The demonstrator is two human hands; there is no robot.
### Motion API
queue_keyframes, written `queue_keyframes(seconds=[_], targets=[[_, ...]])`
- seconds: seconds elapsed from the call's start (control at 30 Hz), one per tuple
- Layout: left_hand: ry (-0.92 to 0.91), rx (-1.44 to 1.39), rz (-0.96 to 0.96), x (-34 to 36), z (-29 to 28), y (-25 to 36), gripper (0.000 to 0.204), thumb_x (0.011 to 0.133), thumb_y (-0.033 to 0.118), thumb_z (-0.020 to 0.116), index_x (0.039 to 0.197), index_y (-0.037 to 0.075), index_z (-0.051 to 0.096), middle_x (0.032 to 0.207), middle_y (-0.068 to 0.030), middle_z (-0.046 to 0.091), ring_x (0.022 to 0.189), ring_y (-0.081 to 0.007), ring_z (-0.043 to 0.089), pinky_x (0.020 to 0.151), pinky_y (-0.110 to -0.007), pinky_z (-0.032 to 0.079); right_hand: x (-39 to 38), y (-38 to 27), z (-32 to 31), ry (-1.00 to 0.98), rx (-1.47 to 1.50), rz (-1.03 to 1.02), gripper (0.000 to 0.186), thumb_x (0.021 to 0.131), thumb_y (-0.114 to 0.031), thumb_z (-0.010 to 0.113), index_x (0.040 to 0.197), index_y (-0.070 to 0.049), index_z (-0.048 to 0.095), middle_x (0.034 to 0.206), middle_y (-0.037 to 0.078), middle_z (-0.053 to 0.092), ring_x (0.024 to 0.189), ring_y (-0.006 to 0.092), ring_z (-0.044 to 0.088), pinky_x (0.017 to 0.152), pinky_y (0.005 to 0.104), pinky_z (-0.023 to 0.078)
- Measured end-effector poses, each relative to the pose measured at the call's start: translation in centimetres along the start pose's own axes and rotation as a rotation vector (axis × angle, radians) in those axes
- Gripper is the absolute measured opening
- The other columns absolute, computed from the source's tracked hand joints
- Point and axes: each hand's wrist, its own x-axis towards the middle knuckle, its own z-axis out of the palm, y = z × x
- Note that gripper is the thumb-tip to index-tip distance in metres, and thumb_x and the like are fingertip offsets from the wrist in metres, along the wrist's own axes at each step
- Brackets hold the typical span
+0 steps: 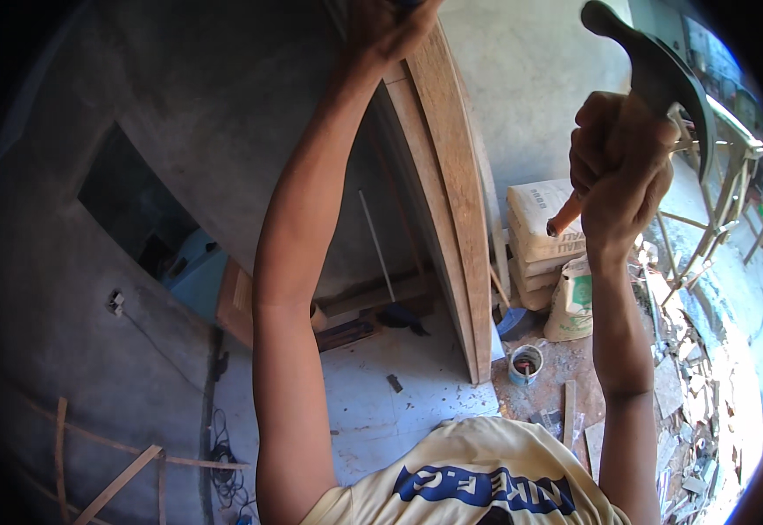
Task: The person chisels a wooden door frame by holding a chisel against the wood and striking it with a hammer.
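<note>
My right hand (622,153) is raised at the upper right, its fingers wrapped round a claw hammer (666,66). The dark metal head is above the fist, and the orange end of the handle sticks out below it. My left hand (390,31) reaches up to the top edge of the view, beside a wooden door frame (443,131). Its fingers curl by a small dark thing (406,3), mostly cut off by the picture edge. Whether that hand touches the frame I cannot tell.
Stacked bags (539,210), an open sack (571,302) and a bucket (525,363) stand right of the frame. Rubble (696,420) covers the ground at the right, near a metal stand (718,201). A broom (399,315) lies inside the room; a cable coil (224,455) sits lower left.
</note>
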Motion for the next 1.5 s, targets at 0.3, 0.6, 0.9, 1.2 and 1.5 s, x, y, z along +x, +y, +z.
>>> queue_keyframes(seconds=[0.3,0.6,0.9,1.2,1.5], targets=[[0.078,0.122,0.038,2.6,4.0,1.7,0.051,0.088,0.035,0.065,0.053,0.013,0.034,0.046,0.0034,0.029,0.045,-0.0064,0.030,0.039,-0.031,0.026,7.8,-6.5,-2.2,-1.267,-0.544,-0.488,0.054,0.096,-0.054,0.036,0.069,-0.009,0.046,0.054,-0.004,0.033,0.040,0.0084,0.031,0.038,0.0233,0.023],[-0.067,-0.024,0.091,-0.2,3.4,0.4,0.038,0.080,0.029,0.066,0.057,0.004,0.050,0.047,-0.0115,0.043,0.041,-0.0158,0.047,0.044,-0.035,0.037,2.6,-2.2,4.7,-0.061,-0.317,-0.334,0.055,0.098,-0.054,0.033,0.073,-0.007,0.049,0.053,-0.003,0.036,0.042,0.0067,0.030,0.040,0.0220,0.022],[-0.295,0.086,-0.004,-0.2,5.9,0.6,0.044,0.093,0.031,0.059,0.059,0.010,0.040,0.050,0.0019,0.040,0.046,-0.0059,0.037,0.044,-0.028,0.030,-2.3,-2.9,-1.3,0.037,0.172,0.180,0.066,0.093,-0.067,0.025,0.084,-0.005,0.043,0.057,-0.002,0.033,0.040,0.0033,0.021,0.036,0.0201,0.014],[0.272,-0.424,-0.012,-2.4,-0.4,1.1,0.059,0.098,0.056,0.037,0.058,0.012,0.029,0.049,0.0005,0.025,0.045,-0.0123,0.026,0.053,-0.031,0.039,-6.5,0.4,-7.2,0.133,0.226,0.510,0.059,0.096,-0.063,0.027,0.082,-0.008,0.043,0.055,-0.005,0.031,0.042,0.0030,0.020,0.037,0.0206,0.013],[0.140,-0.221,-0.142,-2.1,1.3,2.4,0.063,0.097,0.063,0.020,0.058,0.013,0.021,0.047,0.0001,0.021,0.044,-0.0142,0.022,0.048,-0.029,0.026,-7.6,3.2,-9.1,0.116,0.112,0.699,0.064,0.098,-0.060,0.021,0.077,-0.004,0.044,0.053,-0.005,0.032,0.042,0.0036,0.026,0.039,0.0208,0.017]])
